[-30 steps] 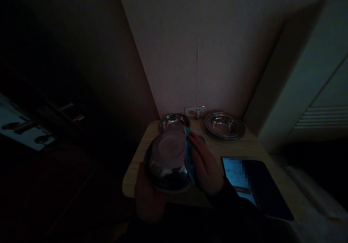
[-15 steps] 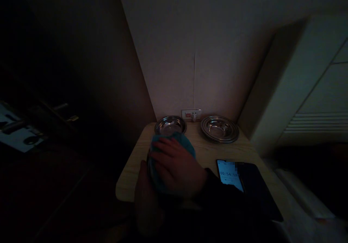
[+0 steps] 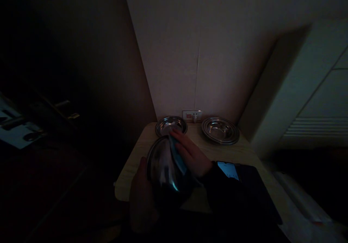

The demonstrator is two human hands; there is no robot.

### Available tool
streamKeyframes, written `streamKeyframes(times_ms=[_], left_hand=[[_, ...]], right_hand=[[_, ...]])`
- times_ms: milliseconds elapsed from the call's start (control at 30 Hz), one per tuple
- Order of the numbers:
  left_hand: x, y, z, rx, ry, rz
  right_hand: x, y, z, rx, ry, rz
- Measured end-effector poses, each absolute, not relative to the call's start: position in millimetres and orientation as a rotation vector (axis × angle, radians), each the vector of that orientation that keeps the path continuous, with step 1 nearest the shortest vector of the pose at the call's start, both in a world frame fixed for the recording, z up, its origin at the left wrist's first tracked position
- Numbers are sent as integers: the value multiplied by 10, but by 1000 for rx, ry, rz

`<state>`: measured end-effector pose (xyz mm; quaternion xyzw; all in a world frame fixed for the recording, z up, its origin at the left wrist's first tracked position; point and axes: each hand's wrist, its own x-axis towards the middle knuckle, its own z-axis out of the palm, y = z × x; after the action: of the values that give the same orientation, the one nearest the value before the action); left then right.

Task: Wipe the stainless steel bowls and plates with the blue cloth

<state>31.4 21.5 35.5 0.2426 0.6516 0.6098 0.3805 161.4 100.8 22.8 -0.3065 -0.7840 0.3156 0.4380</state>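
A shiny metal bowl [image 3: 163, 167] is held tilted over the near part of the small table, its outer side turned up toward me. My left hand [image 3: 143, 196] grips the bowl by its left edge; the fingers beneath are hidden. On the bowl's right side, my right hand [image 3: 191, 152] presses a blue cloth [image 3: 178, 158] against the metal, fingers together over the cloth. Behind the bowl, a round metal dish [image 3: 171, 121] rests on the table. Farther right sits a stack of metal plates [image 3: 220, 130]. The scene is dim.
A lit phone [image 3: 228, 170] lies on a dark flat case [image 3: 258, 192] at the right of the wooden table [image 3: 133, 170]. A wall socket [image 3: 192, 115] with a plug is behind the dishes. A door handle [image 3: 63, 105] shows at left.
My right hand and the cloth swept left across the bowl, covering it, then moved back to its right side. The bowl is now tilted differently, and the view has shifted slightly.
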Motion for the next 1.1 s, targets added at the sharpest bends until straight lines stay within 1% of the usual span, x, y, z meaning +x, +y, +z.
streamKeyframes(times_ms=[100, 200, 267, 367, 400, 500, 633, 800, 1000, 1100], left_hand=[[299, 119, 392, 833, 1704, 1493], [262, 39, 414, 1074, 1696, 1410], [239, 17, 412, 1494, 1656, 1301], [223, 28, 359, 2349, 1523, 1129], [226, 34, 328, 2555, 1488, 1095], [261, 27, 231, 2896, 1420, 1024], [299, -21, 162, 3003, 1342, 905], [248, -17, 97, 3039, 1409, 796], [54, 18, -108, 2994, 1571, 815], [6, 27, -196, 3011, 1560, 857]], right_hand=[[1598, 1091, 2, -890, -1582, 1089], [1622, 944, -265, -952, -1400, 1159], [1694, 849, -337, -952, -1264, 1164], [1838, 789, -272, -933, -1079, 1149], [1878, 778, -225, -917, -1045, 1168], [1939, 731, -100, -873, -966, 1322], [1942, 648, -55, -870, -936, 1441], [1964, 632, -84, -946, -944, 1428], [2115, 652, -37, -1022, -649, 1383], [2241, 657, 27, -1008, -683, 1387]])
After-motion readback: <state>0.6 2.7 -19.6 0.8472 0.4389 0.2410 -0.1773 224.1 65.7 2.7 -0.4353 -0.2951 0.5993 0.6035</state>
